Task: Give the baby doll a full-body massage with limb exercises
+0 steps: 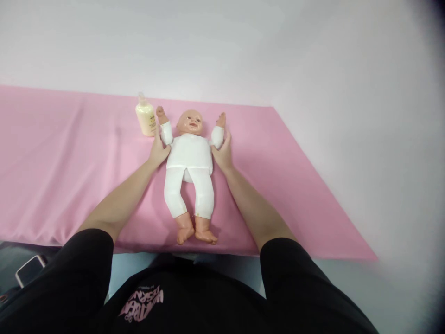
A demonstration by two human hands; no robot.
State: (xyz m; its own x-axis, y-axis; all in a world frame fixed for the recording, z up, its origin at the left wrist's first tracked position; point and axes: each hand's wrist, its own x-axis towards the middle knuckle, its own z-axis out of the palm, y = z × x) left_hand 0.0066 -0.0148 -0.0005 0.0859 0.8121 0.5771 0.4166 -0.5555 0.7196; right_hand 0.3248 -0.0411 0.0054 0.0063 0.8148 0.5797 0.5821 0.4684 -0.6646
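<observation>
One doll (189, 153) lies between the left hand (224, 152) and right hand (159, 150), thumbs spread wide beside its arms.

Indoor room that looks to me like a childcare practice or training space, though I cannot confirm the exact kind from my head view. A smooth, pale grey-white wall (222, 46) rises behind a long table or bench draped in a pink cloth (299, 190). On the cloth lies a baby doll (189, 150), face up, with a white fabric body and molded plastic head, hands and feet. Beside it stands a pale yellow pump bottle (146, 119), like a lotion or wash. At lower left, I can make out a phone (30, 271) on a dark surface.
</observation>
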